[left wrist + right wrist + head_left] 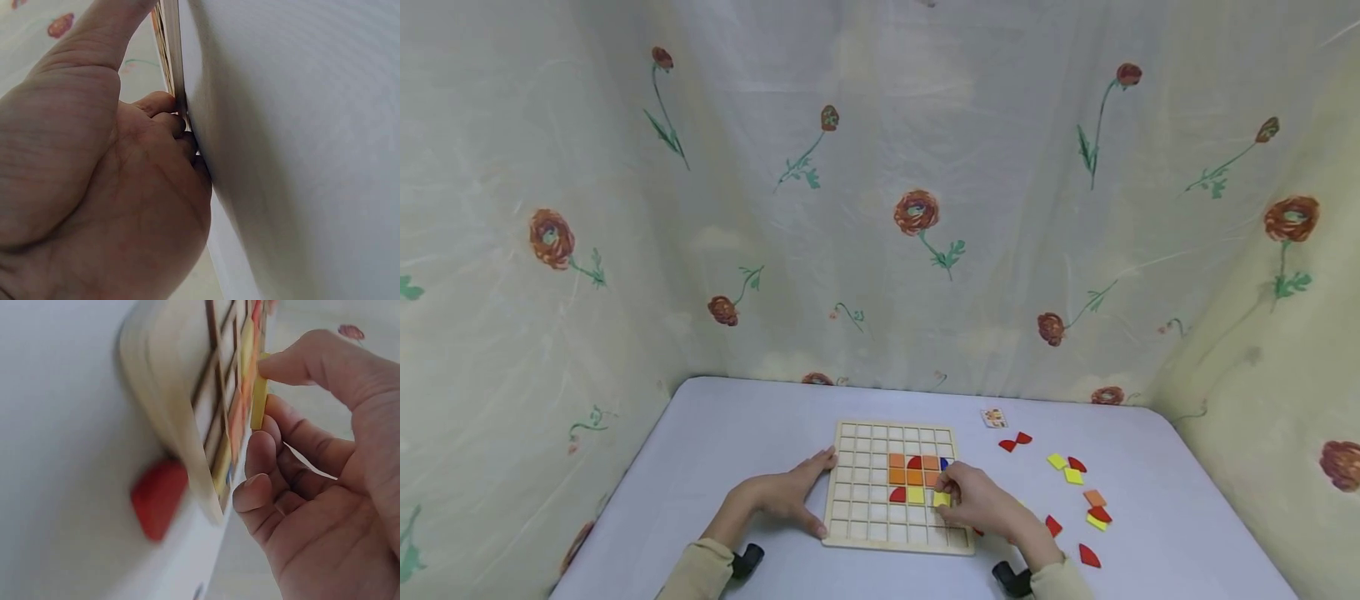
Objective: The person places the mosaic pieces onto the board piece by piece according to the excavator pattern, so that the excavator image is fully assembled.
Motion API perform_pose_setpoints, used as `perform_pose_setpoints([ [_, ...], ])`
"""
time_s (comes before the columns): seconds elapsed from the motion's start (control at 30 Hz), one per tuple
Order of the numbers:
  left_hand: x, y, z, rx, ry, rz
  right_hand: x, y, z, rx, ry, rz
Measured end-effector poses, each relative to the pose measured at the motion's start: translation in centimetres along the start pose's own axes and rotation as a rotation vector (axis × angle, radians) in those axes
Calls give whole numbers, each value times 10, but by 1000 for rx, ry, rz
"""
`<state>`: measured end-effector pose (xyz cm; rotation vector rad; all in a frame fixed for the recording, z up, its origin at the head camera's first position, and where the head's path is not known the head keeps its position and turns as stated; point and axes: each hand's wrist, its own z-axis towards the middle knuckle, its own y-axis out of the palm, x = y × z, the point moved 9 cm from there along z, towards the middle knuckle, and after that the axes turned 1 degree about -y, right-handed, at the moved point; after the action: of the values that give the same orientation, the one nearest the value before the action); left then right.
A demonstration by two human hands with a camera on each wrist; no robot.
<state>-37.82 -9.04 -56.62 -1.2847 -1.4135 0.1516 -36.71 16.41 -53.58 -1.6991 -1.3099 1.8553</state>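
A wooden grid board (853,529) lies on the white table, with orange, red, yellow and blue tiles in several of its cells. My left hand (790,493) rests along the board's left side, thumb by the near corner and fingertips farther up the edge. Over the right part of the board, my right hand (983,500) pinches a yellow square tile (259,394) between thumb and fingers. In the right wrist view the tile stands on edge, close to the grid surface. Near it on the board are another yellow tile (915,495) and a red quarter-circle tile (898,495).
Loose tiles lie scattered right of the board, among them a red quarter circle (1089,556), an orange square (1094,498) and a yellow square (1073,476). A small pattern card (994,418) lies beyond the board. Flowered curtains (880,333) surround the table.
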Motion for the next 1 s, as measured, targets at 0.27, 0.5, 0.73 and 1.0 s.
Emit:
perform_pose_setpoints([
  [0.27, 2, -1, 0, 1, 8, 5, -1, 9, 12, -34, -47, -16],
  [0.5, 0, 0, 0, 4, 2, 13, -3, 6, 19, -39, -80, -19],
  [0.73, 2, 0, -1, 2, 21, 6, -6, 6, 20, -76, -83, -43],
  [1.0, 3, -1, -2, 7, 19, 6, -4, -2, 16, -22, -62, -36],
])
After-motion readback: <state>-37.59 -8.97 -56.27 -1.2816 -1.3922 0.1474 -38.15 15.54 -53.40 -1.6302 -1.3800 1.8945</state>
